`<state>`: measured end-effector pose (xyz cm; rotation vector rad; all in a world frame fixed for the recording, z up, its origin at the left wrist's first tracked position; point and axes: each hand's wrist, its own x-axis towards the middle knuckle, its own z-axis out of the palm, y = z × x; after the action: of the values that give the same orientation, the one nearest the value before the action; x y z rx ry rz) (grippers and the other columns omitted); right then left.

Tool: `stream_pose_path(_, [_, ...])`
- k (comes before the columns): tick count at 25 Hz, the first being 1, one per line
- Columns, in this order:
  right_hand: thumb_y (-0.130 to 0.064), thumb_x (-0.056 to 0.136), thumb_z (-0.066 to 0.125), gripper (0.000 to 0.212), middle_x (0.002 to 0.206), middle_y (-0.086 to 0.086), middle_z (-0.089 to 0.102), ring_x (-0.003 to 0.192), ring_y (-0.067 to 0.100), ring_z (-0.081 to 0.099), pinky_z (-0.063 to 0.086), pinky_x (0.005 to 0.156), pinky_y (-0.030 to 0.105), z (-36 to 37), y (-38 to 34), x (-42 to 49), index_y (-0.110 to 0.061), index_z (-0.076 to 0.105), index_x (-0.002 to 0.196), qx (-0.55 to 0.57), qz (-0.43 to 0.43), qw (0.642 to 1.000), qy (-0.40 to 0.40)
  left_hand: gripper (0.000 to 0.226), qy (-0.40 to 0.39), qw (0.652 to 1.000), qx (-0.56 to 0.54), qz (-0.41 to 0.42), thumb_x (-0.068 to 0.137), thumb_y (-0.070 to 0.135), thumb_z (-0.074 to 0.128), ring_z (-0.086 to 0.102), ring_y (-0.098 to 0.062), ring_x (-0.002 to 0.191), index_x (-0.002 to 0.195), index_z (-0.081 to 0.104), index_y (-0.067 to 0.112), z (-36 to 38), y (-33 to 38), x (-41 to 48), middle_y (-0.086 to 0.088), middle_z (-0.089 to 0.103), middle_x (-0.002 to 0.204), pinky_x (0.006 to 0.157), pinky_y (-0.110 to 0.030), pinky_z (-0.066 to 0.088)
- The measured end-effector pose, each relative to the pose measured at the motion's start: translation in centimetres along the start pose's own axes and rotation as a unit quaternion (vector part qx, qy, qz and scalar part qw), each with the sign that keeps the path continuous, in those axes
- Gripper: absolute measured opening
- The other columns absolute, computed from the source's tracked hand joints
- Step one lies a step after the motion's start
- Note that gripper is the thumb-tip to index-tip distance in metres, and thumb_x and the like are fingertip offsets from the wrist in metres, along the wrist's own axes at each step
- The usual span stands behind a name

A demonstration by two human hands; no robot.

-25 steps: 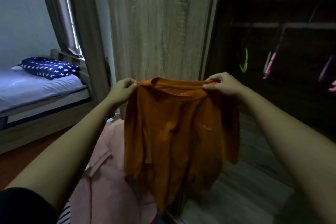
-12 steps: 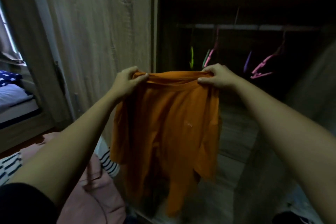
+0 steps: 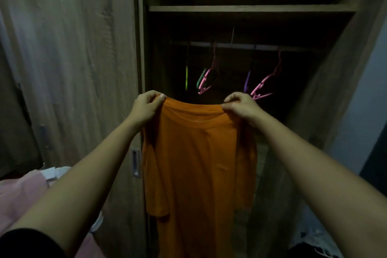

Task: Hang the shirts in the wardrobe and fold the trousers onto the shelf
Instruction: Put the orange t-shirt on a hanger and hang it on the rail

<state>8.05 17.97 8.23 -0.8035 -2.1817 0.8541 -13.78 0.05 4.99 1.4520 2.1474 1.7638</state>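
Open wood-grain wardrobe [image 3: 326, 81], dim inside, with a plank shelf [image 3: 251, 8] above a thin hanging rail [image 3: 240, 45] on which empty plastic hangers are carried, the pink hangers [image 3: 206, 82] being clearest; a closed door [image 3: 73, 69] with a recessed handle [image 3: 135, 162] is seen at the left. Over the last second the view has been swung away from the bed and window, and the opening is now faced squarely. The orange T-shirt [image 3: 199, 163] has been carried along and is now held up before the opening, just below the hangers and not yet on one. It is pinched at both ends of its ribbed round neckline, one side by the curled fingers of the left hand [image 3: 146, 107] and the other by those of the right hand [image 3: 240, 104]. The neckline has been drawn wider and flatter, so the soft, matte knit hangs straighter, in shallow folds, with a short sleeve drooping at the lower left. The hanging step is judged ready to begin, once a hand is freed for a hanger. A pink garment [image 3: 18, 195] is left heaped at the lower left
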Motion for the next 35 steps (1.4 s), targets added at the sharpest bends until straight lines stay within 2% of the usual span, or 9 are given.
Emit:
stream_pose_path(7, [-0.015,0.082,0.063,0.018,0.101,-0.008,0.046,0.107,0.017,0.045,0.038,0.087,0.031,-3.0,-0.1,1.6,-0.029,0.065,0.071,-0.155,-0.097,0.982,-0.048,0.019,0.061,0.997,0.013,-0.034,0.097,0.034,0.045,0.057,-0.020,0.091,0.094,0.058,0.020,1.4,-1.1,4.1,0.000,0.058,0.091,0.079,-0.035,0.047])
stream_pose_path(11, [-0.006,0.079,0.061,0.038,0.122,-0.004,0.044,0.112,0.016,0.046,0.043,0.081,0.024,-2.6,-0.5,2.7,-0.024,0.064,0.112,-0.288,-0.048,0.950,-0.108,0.015,-0.056,0.991,0.022,0.119,0.097,0.025,0.046,0.050,-0.011,0.101,0.109,0.054,0.027,1.6,-1.1,4.9,0.007,0.050,0.106,0.085,-0.031,0.042])
stream_pose_path(14, [-0.004,0.076,0.060,0.050,0.135,0.000,0.041,0.122,0.022,0.044,0.046,0.090,0.029,-2.2,-0.7,3.2,-0.024,0.057,0.121,-0.260,-0.012,0.956,-0.133,0.023,-0.127,0.927,0.300,0.185,0.092,0.040,0.047,0.047,-0.013,0.101,0.107,0.061,0.031,2.0,-1.5,5.7,0.004,0.044,0.110,0.076,-0.027,0.042])
stream_pose_path(17, [-0.002,0.074,0.057,0.052,0.139,0.004,0.041,0.126,0.026,0.043,0.046,0.100,0.040,-1.6,-1.0,3.9,-0.024,0.056,0.121,-0.234,-0.004,0.960,-0.153,0.054,-0.028,0.874,0.450,0.180,0.087,0.064,0.043,0.052,-0.017,0.103,0.126,0.053,0.029,2.6,-2.7,6.1,-0.002,0.053,0.115,0.067,-0.027,0.045])
stream_pose_path(22, [-0.003,0.077,0.059,0.057,0.141,0.008,0.038,0.126,0.028,0.042,0.047,0.095,0.037,-1.5,-0.4,4.7,-0.021,0.047,0.130,-0.227,0.051,0.964,-0.131,0.036,-0.138,0.880,0.385,0.241,0.092,0.034,0.052,0.046,-0.018,0.107,0.128,0.047,0.031,2.6,-2.6,5.7,-0.005,0.036,0.131,0.075,-0.026,0.047])
stream_pose_path(26, [-0.001,0.077,0.059,0.063,0.144,0.003,0.030,0.127,0.027,0.038,0.046,0.091,0.031,0.3,-1.4,4.8,-0.022,0.042,0.135,-0.271,0.009,0.946,-0.178,0.051,-0.196,0.924,0.322,0.062,0.088,0.013,0.057,0.052,-0.019,0.110,0.136,0.043,0.023,2.5,-3.8,7.1,-0.006,0.045,0.133,0.084,-0.032,0.053])
stream_pose_path(29, [0.001,0.078,0.057,0.064,0.142,0.006,0.033,0.122,0.026,0.044,0.049,0.091,0.032,0.4,-2.0,4.9,-0.021,0.040,0.136,-0.264,0.022,0.947,-0.183,0.060,-0.330,0.905,0.269,-0.010,0.085,0.003,0.059,0.052,-0.018,0.112,0.138,0.039,0.021,2.1,-3.3,7.3,-0.004,0.043,0.133,0.082,-0.028,0.053])
stream_pose_path(33, [0.001,0.077,0.055,0.063,0.138,0.007,0.040,0.118,0.024,0.048,0.048,0.086,0.028,0.6,-2.6,5.3,-0.020,0.043,0.135,-0.282,0.032,0.946,-0.154,0.024,-0.328,0.930,0.167,-0.012,0.090,0.004,0.051,0.057,-0.015,0.103,0.109,0.063,0.012,1.3,-2.2,8.9,-0.004,0.057,0.118,0.085,-0.026,0.050])
stream_pose_path(35, [0.001,0.075,0.055,0.063,0.133,0.006,0.045,0.104,0.018,0.054,0.050,0.077,0.023,1.2,-3.4,6.0,-0.020,0.044,0.134,-0.287,0.021,0.946,-0.150,0.018,-0.247,0.965,0.093,-0.004,0.093,0.013,0.051,0.059,-0.017,0.101,0.107,0.063,0.013,1.6,-2.2,11.0,-0.006,0.059,0.114,0.090,-0.034,0.049])
